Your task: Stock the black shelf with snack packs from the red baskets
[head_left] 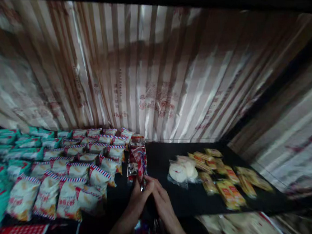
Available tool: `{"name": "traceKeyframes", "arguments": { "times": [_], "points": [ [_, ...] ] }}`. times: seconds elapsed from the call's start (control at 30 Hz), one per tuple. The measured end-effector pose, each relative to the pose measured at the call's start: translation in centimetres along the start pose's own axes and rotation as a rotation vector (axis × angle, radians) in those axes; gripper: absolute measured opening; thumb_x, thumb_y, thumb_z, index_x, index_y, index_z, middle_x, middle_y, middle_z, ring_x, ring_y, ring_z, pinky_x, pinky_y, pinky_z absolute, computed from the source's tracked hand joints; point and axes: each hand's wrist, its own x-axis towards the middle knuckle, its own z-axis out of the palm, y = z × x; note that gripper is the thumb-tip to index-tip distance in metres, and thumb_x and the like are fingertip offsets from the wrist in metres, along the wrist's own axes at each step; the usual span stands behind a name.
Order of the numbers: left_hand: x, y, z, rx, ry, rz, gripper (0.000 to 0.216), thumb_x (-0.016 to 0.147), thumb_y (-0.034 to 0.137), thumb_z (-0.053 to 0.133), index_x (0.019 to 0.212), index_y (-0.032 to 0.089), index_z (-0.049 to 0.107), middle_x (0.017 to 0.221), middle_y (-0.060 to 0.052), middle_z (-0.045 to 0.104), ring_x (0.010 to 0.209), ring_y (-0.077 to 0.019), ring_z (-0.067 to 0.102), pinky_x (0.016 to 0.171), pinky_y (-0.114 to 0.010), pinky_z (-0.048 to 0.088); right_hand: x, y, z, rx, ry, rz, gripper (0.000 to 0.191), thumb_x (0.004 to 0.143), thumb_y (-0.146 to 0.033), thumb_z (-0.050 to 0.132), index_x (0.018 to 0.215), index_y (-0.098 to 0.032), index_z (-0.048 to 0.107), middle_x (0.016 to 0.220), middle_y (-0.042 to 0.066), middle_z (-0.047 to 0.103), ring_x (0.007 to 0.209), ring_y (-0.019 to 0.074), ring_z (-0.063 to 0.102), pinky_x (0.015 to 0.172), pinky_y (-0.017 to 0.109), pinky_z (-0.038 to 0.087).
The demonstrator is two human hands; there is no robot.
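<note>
Backdrop: pleated, shiny printed sheet (154, 66), probably screening the back.
Shelf: flat black surface (158, 158).
White packets (79, 170): puffy, stripe-edged, close rows beside teal packets (26, 154), likely grouped by kind.
Yellow packets (231, 194): crinkly, loose cluster right of clear-wrapped white discs (183, 169).
Your left hand (137, 202): fingers pinched on the red packet (139, 158).
Your right hand (161, 197): fingers bent, meeting your left; grip unclear.
Red packet: glossy, narrow, mid-shelf, near end held, perhaps for control.

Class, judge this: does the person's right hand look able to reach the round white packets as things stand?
Probably yes: the right hand is near the round white packets, and only bare black surface shows between them, with nothing visibly blocking it.
</note>
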Motion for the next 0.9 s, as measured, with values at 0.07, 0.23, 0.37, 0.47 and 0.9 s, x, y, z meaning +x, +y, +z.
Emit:
{"name": "traceKeyframes", "arguments": {
  "times": [0.07, 0.23, 0.37, 0.47, 0.9],
  "points": [
    [1.4, -0.4, 0.4, -0.092, 0.01, -0.008, 0.06, 0.057, 0.053, 0.074, 0.101, 0.016, 0.058, 0.101, -0.01, 0.068, 0.097, -0.025, 0.063, 0.084, -0.031, 0.048, 0.8, 0.2, -0.3, 0.023, 0.017, -0.054, 0.048, 0.083, -0.058, 0.045, 0.103, -0.021, 0.067, 0.114, 0.009, 0.062, 0.11, 0.0228, 0.054, 0.099, 0.036, 0.038],
    [4.5, -0.3, 0.5, -0.159, 0.113, -0.077, 0.049, 0.057, 0.049, 0.073, 0.089, 0.014, 0.061, 0.078, -0.008, 0.07, 0.077, -0.0254, 0.067, 0.072, -0.035, 0.052, 4.2, 1.1, -1.5, 0.014, 0.305, -0.051, 0.049, 0.074, -0.058, 0.056, 0.102, -0.018, 0.064, 0.105, 0.01, 0.065, 0.095, 0.0229, 0.06, 0.084, 0.033, 0.048],
    [6.4, 0.4, 0.3, -0.129, 0.077, -0.143, 0.038, 0.061, 0.035, 0.071, 0.091, 0.013, 0.062, 0.073, -0.007, 0.07, 0.07, -0.0239, 0.067, 0.07, -0.036, 0.052, 7.0, 1.5, -2.1, 0.067, 0.182, 0.069, 0.053, 0.066, -0.057, 0.063, 0.101, -0.016, 0.062, 0.09, 0.009, 0.069, 0.084, 0.0229, 0.063, 0.075, 0.033, 0.05],
    [7.8, 0.5, 0.1, -0.093, 0.061, -0.155, 0.036, 0.064, 0.03, 0.069, 0.094, 0.012, 0.061, 0.074, -0.008, 0.07, 0.07, -0.0233, 0.067, 0.07, -0.036, 0.052, 8.4, 1.9, -1.9, 0.136, 0.141, 0.141, 0.049, 0.064, -0.054, 0.065, 0.094, -0.016, 0.061, 0.076, 0.005, 0.069, 0.072, 0.0215, 0.064, 0.066, 0.032, 0.05],
    [12.3, -2.8, -1.5, 0.959, 0.382, 0.544, 0.042, 0.075, 0.013, 0.049, 0.116, 0.011, 0.057, 0.133, -0.015, 0.045, 0.127, -0.026, 0.038, 0.107, -0.041, 0.032, 17.7, 4.6, -1.4, -0.303, 0.353, 0.023, 0.042, 0.073, -0.039, 0.057, 0.107, -0.014, 0.057, 0.091, 0.01, 0.069, 0.079, 0.0217, 0.064, 0.069, 0.03, 0.049]
  ]
}}
